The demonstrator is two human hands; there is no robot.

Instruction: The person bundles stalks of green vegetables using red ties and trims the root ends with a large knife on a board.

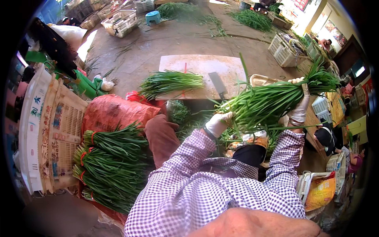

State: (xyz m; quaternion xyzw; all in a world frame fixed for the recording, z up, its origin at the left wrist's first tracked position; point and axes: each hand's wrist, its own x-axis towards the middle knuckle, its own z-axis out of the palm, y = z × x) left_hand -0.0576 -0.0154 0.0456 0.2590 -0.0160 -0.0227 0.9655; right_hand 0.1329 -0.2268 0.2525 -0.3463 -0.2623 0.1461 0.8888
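Observation:
A big loose bunch of garlic chives point(264, 102) is held up across my front, right of the board. My white-gloved left hand point(219, 124) is closed on the stalk ends. Toward the leafy end, my right hand point(301, 103), also in a white glove, is wrapped round the bunch, with some fingers hidden behind it. On the pale cutting board point(173, 62) lies a smaller sheaf of chives point(173, 82), across a thin red tie point(185, 66). To its right rests a cleaver point(217, 83), handle toward me.
Tied bunches of chives point(114, 166) are piled at my left, beside stacked plastic crates point(65, 134) and a red sack point(114, 110). Loose greens point(178, 112) lie under the board. Farther off are a blue stool point(153, 17), a crate point(286, 51) and heaps of greens point(252, 19).

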